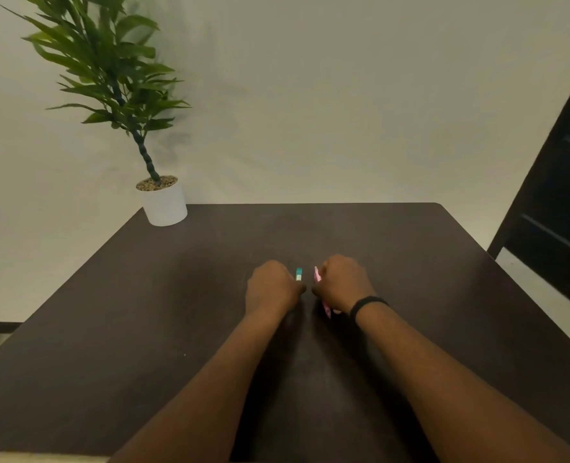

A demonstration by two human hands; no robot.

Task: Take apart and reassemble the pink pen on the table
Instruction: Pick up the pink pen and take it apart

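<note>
Both of my hands rest on the dark brown table (143, 329) near its middle, fists side by side. My right hand (343, 282) is closed around the pink pen (317, 275); one pink end pokes out above the thumb and another pink bit shows below the palm near the wrist. My left hand (272, 287) is closed around a small teal piece (298, 274), which sticks up beside the thumb. A narrow gap separates the teal piece from the pink pen. The rest of both parts is hidden inside my fists.
A potted green plant in a white pot (164, 203) stands at the table's far left corner. A dark chair or frame (557, 208) leans past the table's right edge. A pale wall runs behind. I wear a black band (365, 304) on my right wrist.
</note>
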